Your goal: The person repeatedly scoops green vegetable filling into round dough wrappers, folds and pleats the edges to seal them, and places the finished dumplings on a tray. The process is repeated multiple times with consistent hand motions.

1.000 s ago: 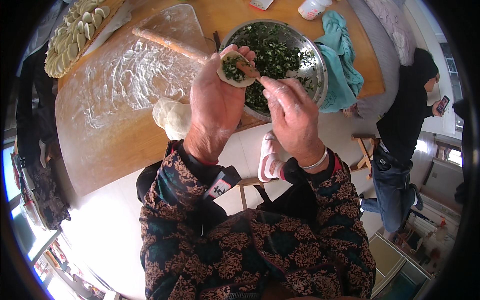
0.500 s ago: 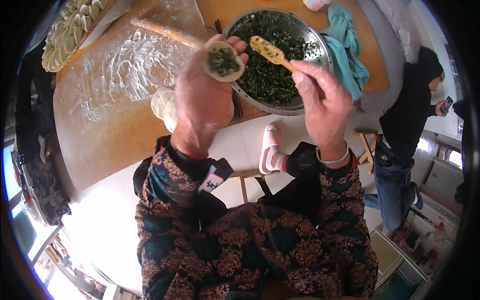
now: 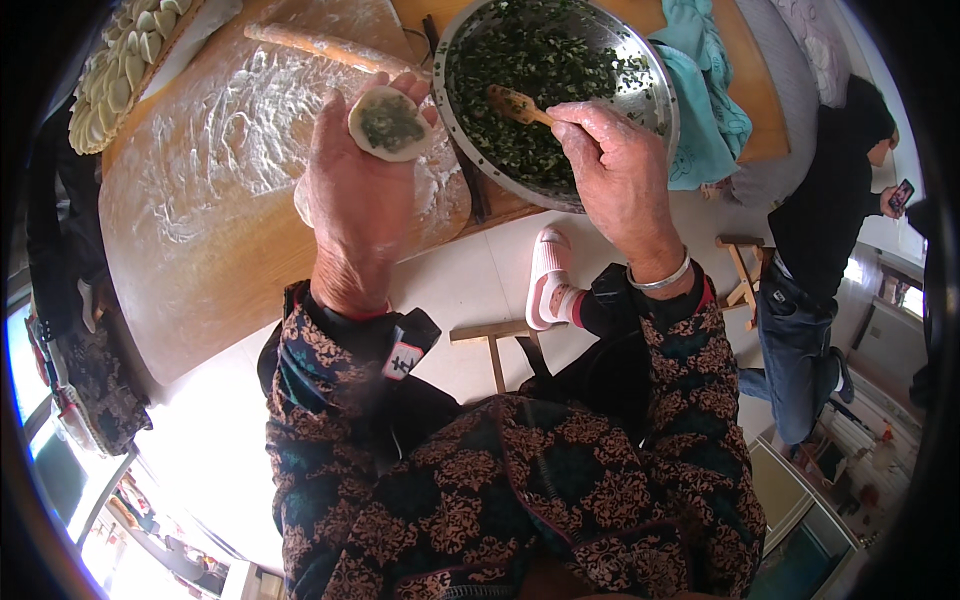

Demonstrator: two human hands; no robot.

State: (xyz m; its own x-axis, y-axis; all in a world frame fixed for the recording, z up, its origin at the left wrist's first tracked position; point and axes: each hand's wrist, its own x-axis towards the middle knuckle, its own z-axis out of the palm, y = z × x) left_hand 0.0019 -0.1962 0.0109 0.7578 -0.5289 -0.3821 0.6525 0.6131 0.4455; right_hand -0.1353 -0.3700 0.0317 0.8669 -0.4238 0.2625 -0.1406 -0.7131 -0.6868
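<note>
The wrapper (image 3: 400, 153) lies in the left hand (image 3: 365, 195), just left of the bowl (image 3: 630, 42), its filling (image 3: 390, 124) uppermost on loosely spread fingers; the right hand (image 3: 625, 170) grips the spatula (image 3: 514, 104) over the bowl. Nothing pinches that wrapper, so I'd worry that a tilted palm could let it slide and spill the filling.

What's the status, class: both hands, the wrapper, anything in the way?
Left hand: open, palm up, bearing filled wrapper, unfolded. Right hand: gripping wooden spatula over bowl of chopped green filling. Between the hands: bowl's rim.
</note>
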